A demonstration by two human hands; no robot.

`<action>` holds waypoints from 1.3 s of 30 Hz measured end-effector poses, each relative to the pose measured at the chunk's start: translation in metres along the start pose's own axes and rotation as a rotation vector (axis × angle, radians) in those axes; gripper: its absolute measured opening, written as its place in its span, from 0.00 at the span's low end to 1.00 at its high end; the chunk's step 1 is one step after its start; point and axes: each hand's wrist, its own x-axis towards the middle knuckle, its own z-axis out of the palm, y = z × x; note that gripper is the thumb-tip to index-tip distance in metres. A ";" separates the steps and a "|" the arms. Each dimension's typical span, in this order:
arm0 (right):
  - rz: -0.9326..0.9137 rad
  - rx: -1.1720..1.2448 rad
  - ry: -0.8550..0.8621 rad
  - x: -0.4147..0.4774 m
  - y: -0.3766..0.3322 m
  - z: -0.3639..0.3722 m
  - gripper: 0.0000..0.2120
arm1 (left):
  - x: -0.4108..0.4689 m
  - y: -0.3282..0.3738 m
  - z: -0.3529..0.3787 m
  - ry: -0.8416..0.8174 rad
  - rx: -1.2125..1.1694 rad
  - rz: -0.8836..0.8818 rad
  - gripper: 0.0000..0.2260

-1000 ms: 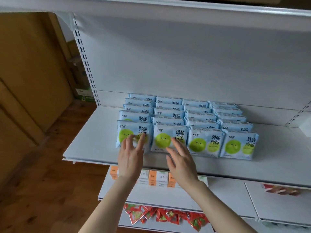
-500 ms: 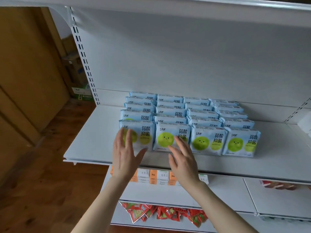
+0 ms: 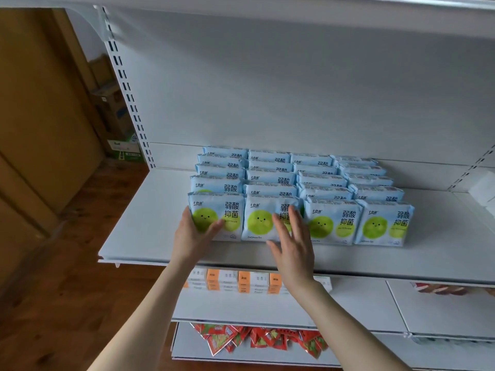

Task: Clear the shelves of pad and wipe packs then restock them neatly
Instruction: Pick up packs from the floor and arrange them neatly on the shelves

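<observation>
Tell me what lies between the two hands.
Head view: the right part of the leftmost front pack, which the left hand grips, and the green face of the second front pack, partly under the right hand.

The single head view looks forward and down from close range at a white shelf (image 3: pixel 150 231), slightly from its left.

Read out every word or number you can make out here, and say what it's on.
"弱酸抑菌": front of the leftmost front pack, and the others in its row.
"240mm/5": foot of the second front pack.
Brand mark at the packs' top corners: too small.
Orange-and-white boxes: blurred.
Red sachets: unreadable.
</observation>
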 end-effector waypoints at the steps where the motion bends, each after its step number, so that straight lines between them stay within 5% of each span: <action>1: 0.001 0.005 -0.006 0.000 0.000 0.000 0.39 | 0.000 0.000 0.000 0.001 -0.004 -0.001 0.25; 6: -0.006 0.172 0.040 0.002 0.009 -0.015 0.24 | 0.000 -0.004 0.000 0.016 -0.047 0.006 0.25; 10: 0.198 0.252 0.206 0.011 0.041 -0.061 0.17 | -0.003 -0.003 0.002 0.024 -0.086 -0.004 0.27; 14: 0.554 0.220 0.250 0.023 0.106 -0.097 0.35 | -0.004 -0.001 0.003 0.019 -0.162 -0.011 0.34; 19: 0.947 0.357 0.039 0.019 0.161 -0.103 0.52 | -0.006 0.004 0.005 0.030 -0.168 -0.002 0.32; 24: 0.927 0.447 0.032 0.015 0.164 -0.088 0.38 | -0.007 0.004 0.006 0.035 -0.156 -0.006 0.33; 39: 0.850 0.485 0.041 0.015 0.161 -0.084 0.36 | -0.008 0.008 0.008 0.037 -0.131 0.008 0.32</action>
